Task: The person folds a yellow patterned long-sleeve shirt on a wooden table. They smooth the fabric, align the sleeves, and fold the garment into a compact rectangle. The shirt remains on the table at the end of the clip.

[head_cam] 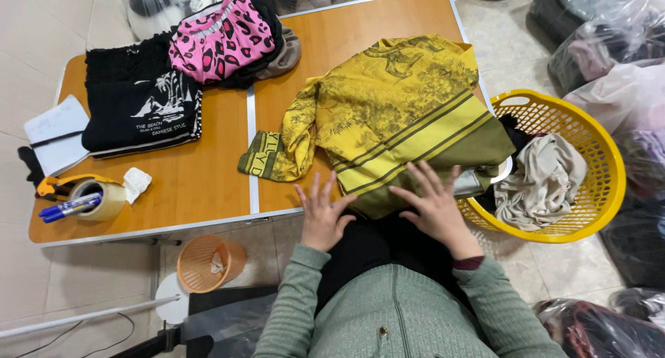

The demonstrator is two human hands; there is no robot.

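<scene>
Yellow printed garment (395,115) lies spread on bench (208,185), near edge by the person. Left hand (322,216) & right hand (435,206) rest flat on its hem, fingers spread, grip pinching nothing. Yellow basket (596,192) just right of garment.

Clear plastic bags (609,53) stuffed with clothing are piled on the floor to the right of the yellow basket (596,192), their film shiny and crumpled, with dark, pinkish and pale cloth showing through. Another clear bag (596,327) holding dark reddish fabric lies on the floor below the basket, at the bottom right corner. More bags (166,1), one with something black inside, sit well to the left of the basket, beyond the far edge of the bench (208,185). No labels, signs or screens can be made out.
</scene>
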